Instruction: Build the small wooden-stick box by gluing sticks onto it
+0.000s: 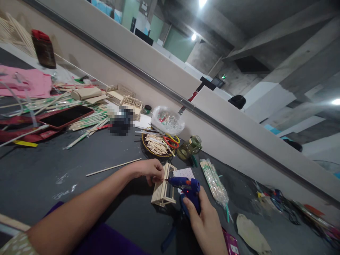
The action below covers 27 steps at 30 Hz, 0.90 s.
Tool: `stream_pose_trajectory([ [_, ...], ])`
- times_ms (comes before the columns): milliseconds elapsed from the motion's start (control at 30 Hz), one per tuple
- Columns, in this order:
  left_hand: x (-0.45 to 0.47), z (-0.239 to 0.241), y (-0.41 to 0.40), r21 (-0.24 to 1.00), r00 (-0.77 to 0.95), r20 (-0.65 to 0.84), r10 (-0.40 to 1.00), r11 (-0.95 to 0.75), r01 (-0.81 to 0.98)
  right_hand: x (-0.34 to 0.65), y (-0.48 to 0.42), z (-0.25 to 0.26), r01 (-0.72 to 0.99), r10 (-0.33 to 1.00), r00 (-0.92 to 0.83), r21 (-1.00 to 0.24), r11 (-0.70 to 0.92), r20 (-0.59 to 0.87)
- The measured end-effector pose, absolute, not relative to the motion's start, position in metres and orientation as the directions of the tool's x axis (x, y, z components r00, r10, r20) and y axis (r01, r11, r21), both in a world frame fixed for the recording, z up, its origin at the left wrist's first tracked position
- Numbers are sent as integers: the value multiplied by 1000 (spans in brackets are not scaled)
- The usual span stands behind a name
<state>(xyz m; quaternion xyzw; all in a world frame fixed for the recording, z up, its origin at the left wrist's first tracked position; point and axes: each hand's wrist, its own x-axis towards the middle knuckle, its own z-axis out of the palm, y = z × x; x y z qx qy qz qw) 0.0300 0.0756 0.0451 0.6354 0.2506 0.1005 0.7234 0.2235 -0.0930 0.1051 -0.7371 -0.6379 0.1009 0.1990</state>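
Observation:
My right hand (208, 221) is wrapped round a blue hot glue gun (190, 187), whose small red light shows. The gun's nozzle points left and meets, or nearly meets, a small frame built of wooden sticks (160, 193). That frame stands tilted above the dark table, with slats on its left side and open bars on its right. My left hand (152, 171) grips the frame's upper left edge, fingers curled and thumb side up. Whether a separate small stick is pinched there is hidden by the fingers.
Behind the hands sits a round basket (145, 145) of short cut sticks with scissors (172, 140) on it. Near it are a green glass jar (192, 145) and a bagged bowl (176, 124). Wrapped chopsticks (214, 180) lie right; a phone (69, 116) lies left. A partition (225, 148) borders the table.

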Motion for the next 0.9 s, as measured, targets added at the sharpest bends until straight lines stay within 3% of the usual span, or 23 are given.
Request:
stream_pose_trajectory([
  [900, 31, 41, 78, 969, 857, -239, 456, 176, 176, 224, -92, 107, 909, 979, 150, -409, -82, 137],
])
